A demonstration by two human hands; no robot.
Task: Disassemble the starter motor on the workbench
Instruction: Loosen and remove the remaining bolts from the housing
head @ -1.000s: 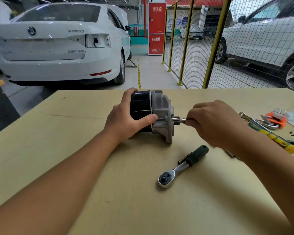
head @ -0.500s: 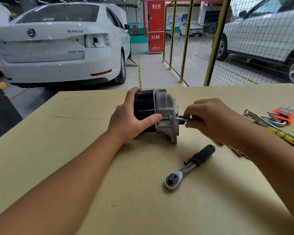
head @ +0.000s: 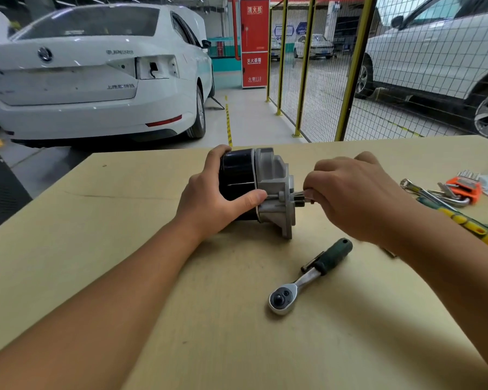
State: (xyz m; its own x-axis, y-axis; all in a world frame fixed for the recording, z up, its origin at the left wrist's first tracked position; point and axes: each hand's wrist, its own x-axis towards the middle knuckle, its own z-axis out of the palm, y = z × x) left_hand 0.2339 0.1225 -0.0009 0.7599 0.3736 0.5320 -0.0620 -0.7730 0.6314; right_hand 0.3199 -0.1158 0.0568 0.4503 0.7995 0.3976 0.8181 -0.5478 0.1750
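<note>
The starter motor (head: 271, 190) lies on its side on the workbench (head: 181, 319), black cylindrical body to the left, grey cast end housing to the right. My left hand (head: 212, 198) wraps around the black body, thumb against the housing seam. My right hand (head: 355, 195) pinches a long thin bolt (head: 297, 196) that sticks out of the housing's right face. The fingertips hide the bolt's outer end.
A ratchet wrench (head: 307, 277) with a dark green handle lies in front of the motor. At the right edge sit an orange hex key set (head: 462, 187), a spanner (head: 423, 192) and a yellow-green screwdriver (head: 468, 223). Beyond the bench stand a white car (head: 96, 74) and a yellow mesh fence (head: 350, 68).
The view has shifted slightly. My right hand stays pinched on the bolt at the housing and has turned a little; the left hand keeps its grip on the motor body.
</note>
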